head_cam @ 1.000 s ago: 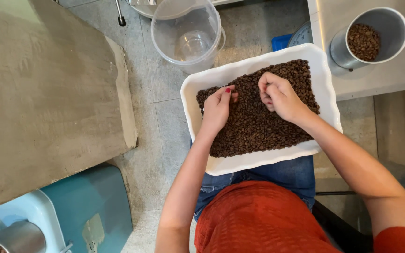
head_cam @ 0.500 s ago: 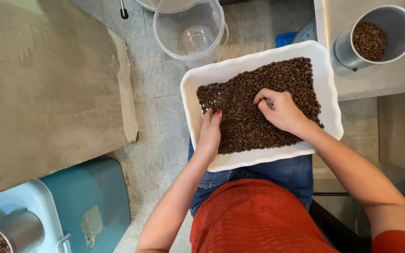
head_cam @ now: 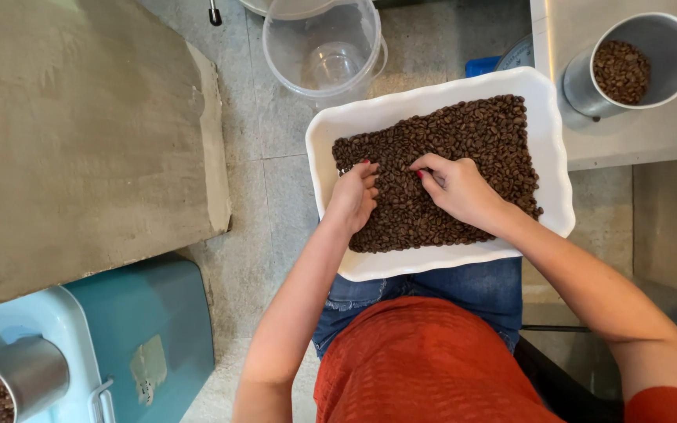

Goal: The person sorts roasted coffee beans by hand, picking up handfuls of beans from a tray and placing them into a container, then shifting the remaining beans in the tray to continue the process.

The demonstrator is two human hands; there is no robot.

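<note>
A white rectangular tray (head_cam: 324, 133) rests on my lap, spread with a layer of dark roasted coffee beans (head_cam: 479, 133). My left hand (head_cam: 352, 197) lies on the beans at the tray's left side with its fingers curled in; whether it holds any beans is hidden. My right hand (head_cam: 457, 188) sits near the middle of the tray, thumb and forefinger pinched together on beans. The two hands are close together, fingertips almost facing.
A clear plastic bucket (head_cam: 319, 47) stands on the floor beyond the tray. A metal cup of beans (head_cam: 628, 66) sits on a pale surface at the right. A concrete slab (head_cam: 80, 133) is at the left, a blue stool (head_cam: 143, 337) and another metal cup (head_cam: 9, 380) lower left.
My left hand has slid back from the upper part of the beans to the tray's left edge. My right hand has moved left toward the centre and pinched its fingers.
</note>
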